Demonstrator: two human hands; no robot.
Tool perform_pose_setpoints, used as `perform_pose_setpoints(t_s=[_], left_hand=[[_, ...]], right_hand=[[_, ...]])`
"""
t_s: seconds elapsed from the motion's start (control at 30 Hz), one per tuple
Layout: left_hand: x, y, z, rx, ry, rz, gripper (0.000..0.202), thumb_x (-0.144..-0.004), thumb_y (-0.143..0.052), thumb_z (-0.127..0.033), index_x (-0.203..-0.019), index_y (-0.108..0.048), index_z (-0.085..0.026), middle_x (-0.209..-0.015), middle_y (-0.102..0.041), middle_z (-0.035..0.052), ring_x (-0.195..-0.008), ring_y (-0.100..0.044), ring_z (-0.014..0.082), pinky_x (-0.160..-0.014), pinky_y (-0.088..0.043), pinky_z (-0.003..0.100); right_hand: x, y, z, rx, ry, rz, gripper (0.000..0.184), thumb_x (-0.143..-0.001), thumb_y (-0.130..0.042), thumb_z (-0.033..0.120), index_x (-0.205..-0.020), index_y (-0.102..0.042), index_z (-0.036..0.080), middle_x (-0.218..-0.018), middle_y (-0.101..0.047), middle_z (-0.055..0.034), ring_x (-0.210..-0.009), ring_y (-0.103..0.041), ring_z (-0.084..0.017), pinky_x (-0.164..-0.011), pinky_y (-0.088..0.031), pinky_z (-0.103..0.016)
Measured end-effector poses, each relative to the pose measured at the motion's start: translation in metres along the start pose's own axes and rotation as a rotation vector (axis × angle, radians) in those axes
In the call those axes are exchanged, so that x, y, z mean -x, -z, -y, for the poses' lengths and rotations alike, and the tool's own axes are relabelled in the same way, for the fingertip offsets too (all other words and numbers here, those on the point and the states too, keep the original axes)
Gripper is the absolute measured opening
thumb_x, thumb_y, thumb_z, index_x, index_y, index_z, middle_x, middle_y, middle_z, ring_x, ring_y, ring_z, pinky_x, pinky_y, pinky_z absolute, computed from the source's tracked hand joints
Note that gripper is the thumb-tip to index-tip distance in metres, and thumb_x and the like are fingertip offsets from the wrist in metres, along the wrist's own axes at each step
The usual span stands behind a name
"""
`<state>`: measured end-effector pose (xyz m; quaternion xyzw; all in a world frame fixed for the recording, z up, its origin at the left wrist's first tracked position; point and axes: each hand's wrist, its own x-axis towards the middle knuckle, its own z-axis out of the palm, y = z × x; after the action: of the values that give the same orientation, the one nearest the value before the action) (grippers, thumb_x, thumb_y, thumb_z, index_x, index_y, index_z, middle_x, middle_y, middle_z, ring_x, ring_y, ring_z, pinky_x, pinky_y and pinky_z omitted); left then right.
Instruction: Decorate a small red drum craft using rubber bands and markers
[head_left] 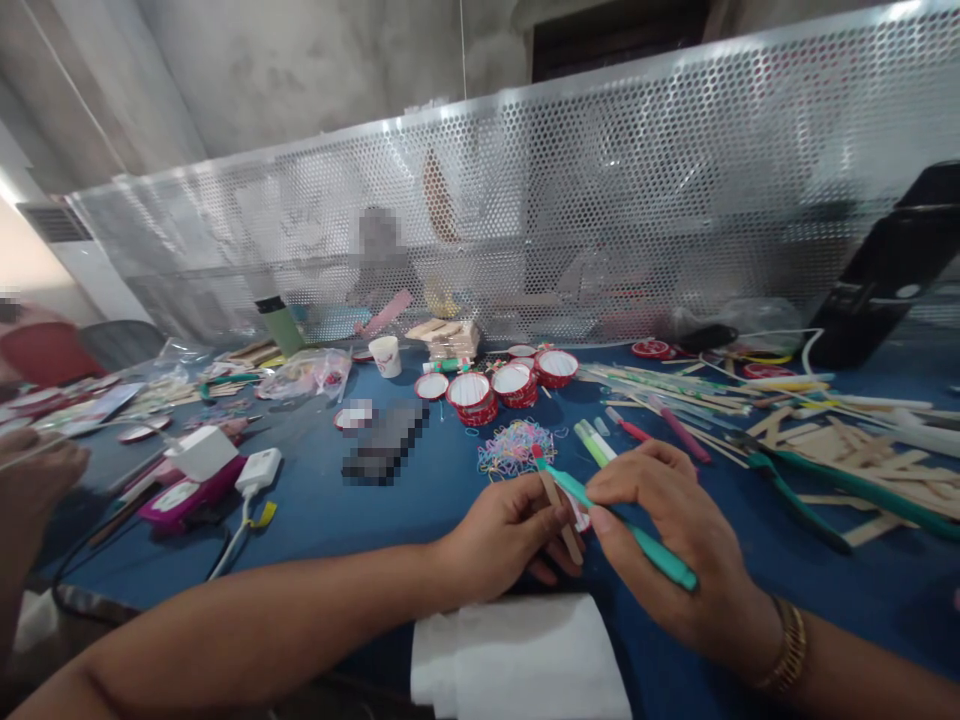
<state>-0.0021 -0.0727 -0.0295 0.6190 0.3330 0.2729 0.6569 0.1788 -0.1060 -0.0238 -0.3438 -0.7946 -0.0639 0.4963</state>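
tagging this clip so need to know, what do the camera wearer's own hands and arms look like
The left hand and right hand are ungloved, the visible forearms sleeveless. A gold-coloured, banded bracelet circles the right wrist; its finer pattern is unclear.

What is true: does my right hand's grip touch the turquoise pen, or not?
Touching. The head view shows it plainly: the right hand's grip holds the turquoise pen, its shaft pinched between thumb and index finger.
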Motion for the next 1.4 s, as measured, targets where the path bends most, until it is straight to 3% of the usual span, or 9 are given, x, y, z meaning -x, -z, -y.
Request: perform_pose_setpoints(t_s=[1.4], left_hand=[[0.0005, -0.0012, -0.0024, -0.013, 0.018, -0.006, 0.051, -0.078, -0.06, -0.066, -0.085, -0.052, -0.017, -0.073, -0.063, 0.0018, -0.06, -0.064, 0.0094, -0.049, -0.048, 0.016]], right_hand=[[0.0012, -0.0005, -0.0021, 0.015, -0.002, 0.01, 0.011, -0.083, -0.056, 0.011, -0.087, -0.053, 0.022, -0.08, -0.063, -0.0002, -0.074, -0.06, -0.017, -0.085, -0.038, -0.043]])
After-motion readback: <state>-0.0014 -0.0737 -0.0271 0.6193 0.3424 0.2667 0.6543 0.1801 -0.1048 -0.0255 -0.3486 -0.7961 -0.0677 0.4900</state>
